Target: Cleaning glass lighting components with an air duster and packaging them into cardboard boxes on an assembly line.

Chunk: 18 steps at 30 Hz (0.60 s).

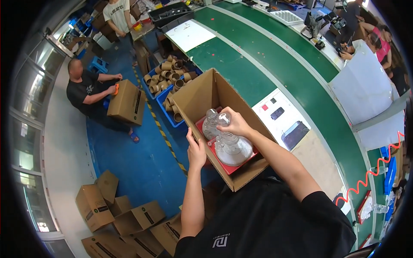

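Observation:
A tall, open cardboard box [195, 92] stands tilted before me with a red tray or inner box [228, 169] inside. Within it are clear glass vessels: a wide-based flask-like one [234, 150] and a second glass piece [210, 124] beside it. My right hand [235, 124] reaches in from the right, its fingers closed round the neck of the wide-based vessel near its rounded top. Against the outside of the box's left wall lies my left hand [196, 150], fingers stretched out near the rim. The underside of the box is hidden.
A green worktable [241, 32] curves along the right, with a printed sheet [282, 118] near the box. Blue bins [165, 105] hold several cardboard tubes. Several open cartons [144, 217] lie lower left. Another person [88, 88] handles a carton [127, 103]. A red coiled hose [365, 178] hangs right.

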### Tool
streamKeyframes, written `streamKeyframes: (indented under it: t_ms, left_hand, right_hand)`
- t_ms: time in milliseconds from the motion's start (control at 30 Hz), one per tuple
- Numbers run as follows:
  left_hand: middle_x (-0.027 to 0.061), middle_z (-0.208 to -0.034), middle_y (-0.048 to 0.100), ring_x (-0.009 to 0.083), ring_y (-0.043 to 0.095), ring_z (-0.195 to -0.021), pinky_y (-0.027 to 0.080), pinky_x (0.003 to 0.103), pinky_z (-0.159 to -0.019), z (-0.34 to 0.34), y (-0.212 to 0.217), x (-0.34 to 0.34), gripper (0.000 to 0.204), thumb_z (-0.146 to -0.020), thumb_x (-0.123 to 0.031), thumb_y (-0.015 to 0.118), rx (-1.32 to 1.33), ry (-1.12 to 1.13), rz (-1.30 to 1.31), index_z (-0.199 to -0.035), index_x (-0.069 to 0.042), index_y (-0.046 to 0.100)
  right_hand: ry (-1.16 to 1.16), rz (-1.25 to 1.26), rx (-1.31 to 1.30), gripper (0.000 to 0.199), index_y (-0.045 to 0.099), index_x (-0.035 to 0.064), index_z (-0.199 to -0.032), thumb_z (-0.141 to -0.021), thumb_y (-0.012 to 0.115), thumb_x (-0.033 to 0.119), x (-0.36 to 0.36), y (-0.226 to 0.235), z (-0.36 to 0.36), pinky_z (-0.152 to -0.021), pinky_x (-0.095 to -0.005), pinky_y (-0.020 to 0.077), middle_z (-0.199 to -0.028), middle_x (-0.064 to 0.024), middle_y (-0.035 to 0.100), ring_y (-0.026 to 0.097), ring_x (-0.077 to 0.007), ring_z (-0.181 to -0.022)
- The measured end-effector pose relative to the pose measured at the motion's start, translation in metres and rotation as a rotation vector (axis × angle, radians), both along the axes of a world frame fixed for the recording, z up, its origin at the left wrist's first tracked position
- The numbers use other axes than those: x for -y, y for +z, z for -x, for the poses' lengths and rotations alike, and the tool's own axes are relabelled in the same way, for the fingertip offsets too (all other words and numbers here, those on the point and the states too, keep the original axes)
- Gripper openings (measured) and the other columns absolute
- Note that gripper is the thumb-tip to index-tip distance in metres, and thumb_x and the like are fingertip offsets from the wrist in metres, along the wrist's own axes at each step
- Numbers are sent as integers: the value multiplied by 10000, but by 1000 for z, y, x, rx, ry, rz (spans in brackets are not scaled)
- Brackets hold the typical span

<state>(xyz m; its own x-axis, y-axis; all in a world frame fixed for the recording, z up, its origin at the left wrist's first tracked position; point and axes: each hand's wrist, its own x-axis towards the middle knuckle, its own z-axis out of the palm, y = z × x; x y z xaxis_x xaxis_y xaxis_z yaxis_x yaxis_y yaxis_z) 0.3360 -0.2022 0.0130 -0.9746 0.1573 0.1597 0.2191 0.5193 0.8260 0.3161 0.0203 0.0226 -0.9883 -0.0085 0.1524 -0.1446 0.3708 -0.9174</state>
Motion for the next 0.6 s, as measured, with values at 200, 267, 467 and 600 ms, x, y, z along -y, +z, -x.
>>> streamKeyframes:
  t_ms: [200, 267, 467, 600]
  left_hand:
    - [246, -1448, 384, 340, 451, -1300, 377, 390, -1040, -7, 14, 9, 557, -959, -54, 404, 236, -15, -146, -1464, -40, 171]
    - [249, -1434, 403, 353, 477, -1272, 398, 395, -1015, -9, 7, 6, 563, -956, -65, 414, 177, -13, -93, -1465, -48, 175]
    - [259, -1345, 494, 422, 586, -1091, 473, 458, -886, -1, 0, 2, 570, -946, -83, 420, 217, 18, -11, -1463, -66, 180]
    - [276, -1288, 528, 442, 589, -1059, 476, 483, -858, 1, -7, -1, 573, -941, -81, 427, 62, 11, 58, -1456, -60, 176]
  right_hand:
    - [42, -150, 231, 665, 513, 25, -1143, -633, 844, 292, 2, -91, 2, -874, -395, 499, -1034, -223, 652, 646, -329, -994]
    - [36, -198, 260, 731, 490, 25, -1194, -618, 855, 287, 11, -106, 5, -895, -402, 491, -1064, -231, 645, 639, -329, -1023]
    - [243, -462, 248, 639, 655, 0, -1047, -805, 637, 591, 34, -68, 32, -843, -443, 508, -949, -239, 676, 659, -369, -928]
    - [197, -792, 460, 779, 720, -16, -797, -856, 420, 701, 57, -55, 55, -799, -470, 523, -832, -274, 674, 675, -397, -821]
